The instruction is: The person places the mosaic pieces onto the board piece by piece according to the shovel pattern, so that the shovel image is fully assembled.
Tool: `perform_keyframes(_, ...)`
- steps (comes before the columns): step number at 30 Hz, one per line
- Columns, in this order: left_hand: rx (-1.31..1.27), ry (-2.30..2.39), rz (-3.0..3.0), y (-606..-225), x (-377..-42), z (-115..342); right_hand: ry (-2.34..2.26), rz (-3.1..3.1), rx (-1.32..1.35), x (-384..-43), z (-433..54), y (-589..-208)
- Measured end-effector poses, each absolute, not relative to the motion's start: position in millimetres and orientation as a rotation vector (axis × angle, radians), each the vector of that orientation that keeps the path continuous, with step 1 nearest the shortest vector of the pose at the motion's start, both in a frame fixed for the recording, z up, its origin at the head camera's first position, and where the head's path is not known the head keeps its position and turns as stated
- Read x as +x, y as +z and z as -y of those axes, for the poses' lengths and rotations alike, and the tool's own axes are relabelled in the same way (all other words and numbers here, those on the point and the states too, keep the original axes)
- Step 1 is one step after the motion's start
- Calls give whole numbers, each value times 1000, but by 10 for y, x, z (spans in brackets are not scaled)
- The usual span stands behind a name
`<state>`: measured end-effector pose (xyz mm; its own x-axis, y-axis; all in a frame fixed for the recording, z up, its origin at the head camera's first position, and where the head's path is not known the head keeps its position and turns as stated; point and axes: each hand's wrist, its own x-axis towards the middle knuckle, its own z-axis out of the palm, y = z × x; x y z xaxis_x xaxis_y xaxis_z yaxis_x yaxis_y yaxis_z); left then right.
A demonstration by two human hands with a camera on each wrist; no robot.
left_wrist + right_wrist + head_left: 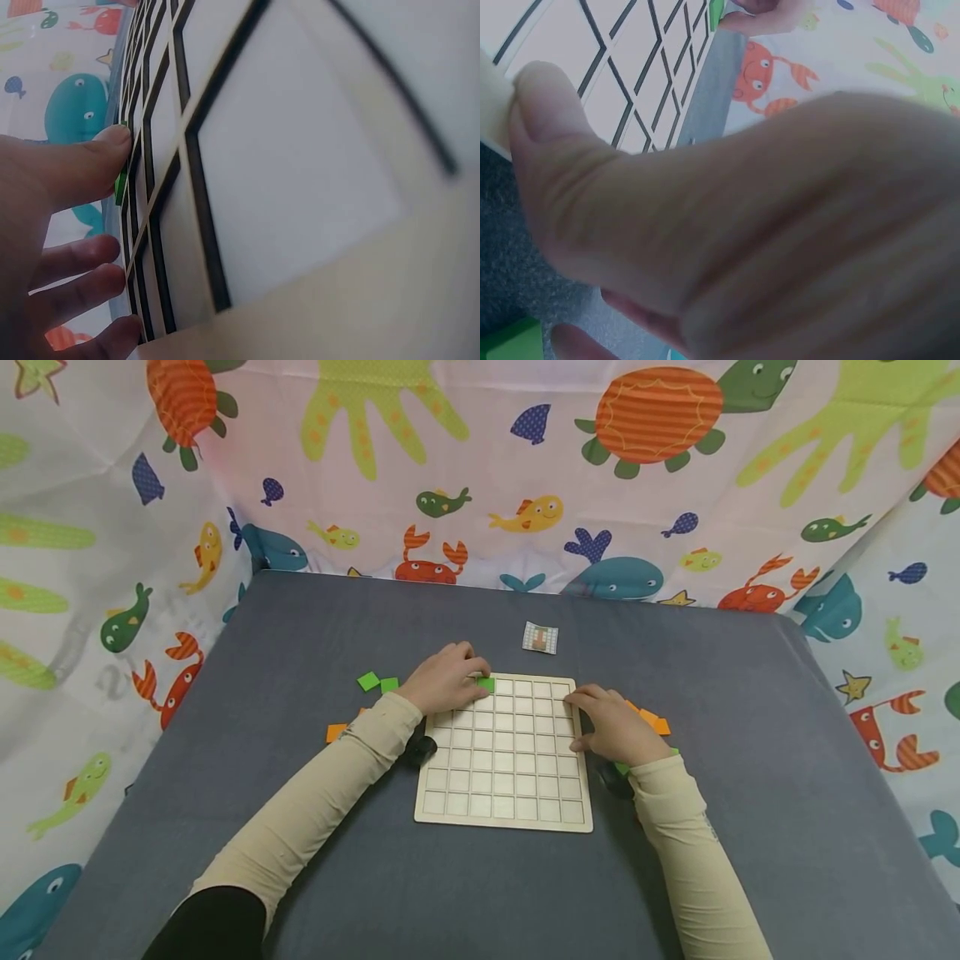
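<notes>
place: screened-off tabletop area, kind of room cannot be told | screen: white cloth (495, 464) hanging far, left and right, printed with turtles (660, 417), crabs (429, 572) and whales (622, 579) | inside: grey counter (487, 893) enclosed on those sides

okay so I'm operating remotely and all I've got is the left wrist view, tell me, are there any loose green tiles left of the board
Observer: Yes, the head view shows green tiles on the table left of the board.
Operator: What lies past the board's far edge?
Observer: A small printed card, seen in the head view.
Operator: And where is the right thumb?
Observer: The right wrist view shows the thumb of the right hand on the board's rim.
</notes>
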<state>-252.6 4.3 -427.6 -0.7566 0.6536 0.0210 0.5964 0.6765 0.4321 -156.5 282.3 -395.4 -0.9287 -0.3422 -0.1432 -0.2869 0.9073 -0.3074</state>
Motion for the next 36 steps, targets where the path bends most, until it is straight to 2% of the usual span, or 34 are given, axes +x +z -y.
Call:
perform_keyframes(17,887,845,-2821,-4077,-2355,273,-411,-2811,-390,-1551,-2797,-3918)
perform_keyframes(25,810,839,-2887,-3954,-2329,664,-435,-2773,-358,-1550,-2816,-3896)
perform_keyframes(36,572,776,-2900,-4029,-2307,1211,-419,-2756,-351,-1555,-2812,-3865)
